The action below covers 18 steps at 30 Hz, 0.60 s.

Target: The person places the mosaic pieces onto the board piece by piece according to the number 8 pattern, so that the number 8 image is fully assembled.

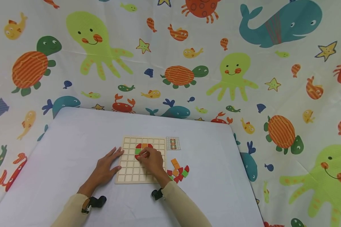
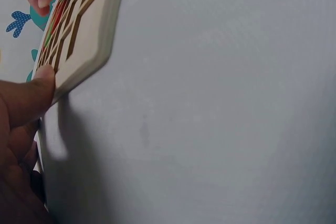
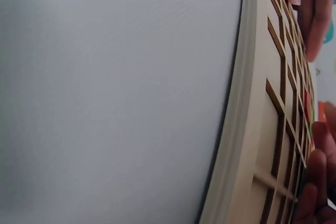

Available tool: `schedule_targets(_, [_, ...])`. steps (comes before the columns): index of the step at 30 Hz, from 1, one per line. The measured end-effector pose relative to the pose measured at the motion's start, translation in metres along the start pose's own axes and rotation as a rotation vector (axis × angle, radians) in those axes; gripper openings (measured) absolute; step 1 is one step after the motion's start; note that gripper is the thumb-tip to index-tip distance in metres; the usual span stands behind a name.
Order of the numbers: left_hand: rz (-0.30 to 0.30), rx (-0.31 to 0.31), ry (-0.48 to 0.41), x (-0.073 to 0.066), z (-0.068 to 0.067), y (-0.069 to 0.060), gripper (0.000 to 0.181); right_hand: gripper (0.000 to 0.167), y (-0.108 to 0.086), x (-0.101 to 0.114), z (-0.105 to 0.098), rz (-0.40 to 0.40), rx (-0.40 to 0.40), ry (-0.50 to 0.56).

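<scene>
A pale wooden grid board [image 1: 128, 170] lies on the white table, seen edge-on in both wrist views. In its upper cells sit red corner tiles, an orange square tile [image 1: 144, 145] and a green square tile [image 1: 138, 151]. My left hand [image 1: 104, 170] rests at the board's left edge with fingers extended; its thumb [image 2: 39, 85] touches the rim. Over the upper middle, my right hand [image 1: 154, 160] has thumb and forefinger together at a red rounded tile [image 1: 137, 156], seemingly pinching it. The fingers partly cover that tile and neighbouring cells.
Right of the board lies a pile of loose red, green and orange tiles [image 1: 175, 172]. A small pattern card [image 1: 173, 143] lies by the board's upper right corner. Behind the table hangs a curtain [image 1: 164, 34] printed with sea animals.
</scene>
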State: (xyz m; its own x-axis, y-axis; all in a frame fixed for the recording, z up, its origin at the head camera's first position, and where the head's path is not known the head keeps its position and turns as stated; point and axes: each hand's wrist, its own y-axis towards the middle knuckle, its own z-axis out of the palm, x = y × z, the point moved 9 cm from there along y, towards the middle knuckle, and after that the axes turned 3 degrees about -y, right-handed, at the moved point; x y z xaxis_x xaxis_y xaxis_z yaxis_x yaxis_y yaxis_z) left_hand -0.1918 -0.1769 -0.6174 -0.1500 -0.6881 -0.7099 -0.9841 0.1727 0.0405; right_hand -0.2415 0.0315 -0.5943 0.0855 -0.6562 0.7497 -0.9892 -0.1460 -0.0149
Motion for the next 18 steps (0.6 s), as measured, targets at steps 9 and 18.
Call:
schedule_targets(9, [-0.012,0.001,-0.007,0.001,-0.001,-0.001,0.075,0.012,-0.007,-0.022,-0.036,-0.010,-0.059,0.119])
schedule_targets(18, [-0.022,0.010,0.000,0.004,0.002,0.000,0.075,0.009,-0.015,-0.057,-0.085,0.011,-0.162,0.099])
